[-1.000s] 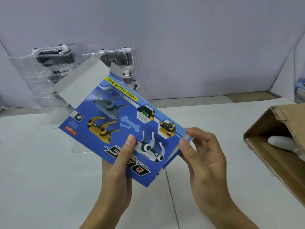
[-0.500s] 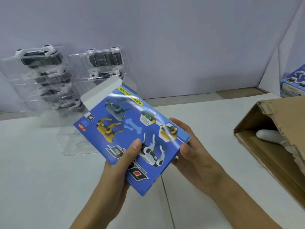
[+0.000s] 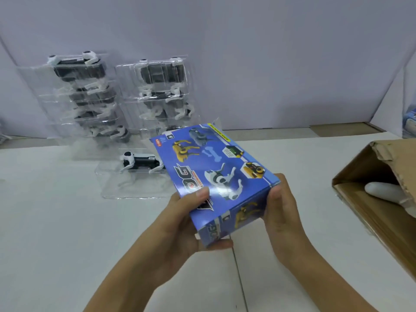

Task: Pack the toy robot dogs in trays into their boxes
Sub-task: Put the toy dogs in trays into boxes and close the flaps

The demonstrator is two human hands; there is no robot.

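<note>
From the head camera, we hold the blue box in the air over the white table, left hand gripping its near left corner, right hand clasping the right side. The nearest toy dog lies in its clear tray just left of the box. We judge squaring the box fully, far end open, should let the tray slide in straight.
</note>
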